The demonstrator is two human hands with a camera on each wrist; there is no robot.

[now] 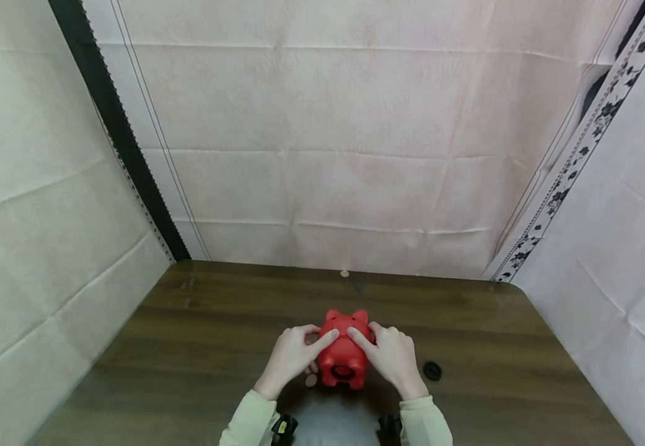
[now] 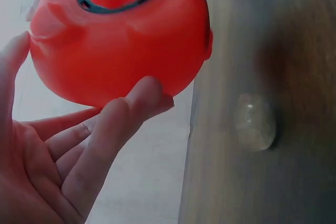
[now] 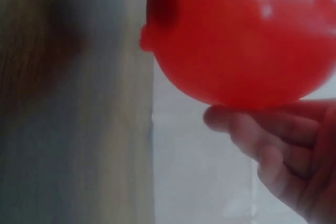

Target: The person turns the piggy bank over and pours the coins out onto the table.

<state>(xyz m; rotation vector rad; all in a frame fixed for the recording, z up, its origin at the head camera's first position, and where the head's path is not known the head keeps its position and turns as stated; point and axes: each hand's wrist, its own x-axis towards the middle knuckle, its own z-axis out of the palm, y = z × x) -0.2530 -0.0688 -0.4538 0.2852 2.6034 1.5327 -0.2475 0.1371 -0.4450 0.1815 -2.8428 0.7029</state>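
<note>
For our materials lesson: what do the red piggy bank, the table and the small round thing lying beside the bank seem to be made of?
Piggy bank: likely moulded plastic, glossy; smooth red shell with soft highlights, held by the left hand and right hand.
Table: wood or wood-look laminate, dark brown with streaked grain and a slight sheen.
Small round thing: probably a metal coin, pale and faintly shiny, though blurred.

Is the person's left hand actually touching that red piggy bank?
Touching. In the left wrist view the left hand has its fingertips pressed against the red piggy bank; the head view shows it cupping the bank's side.
</note>
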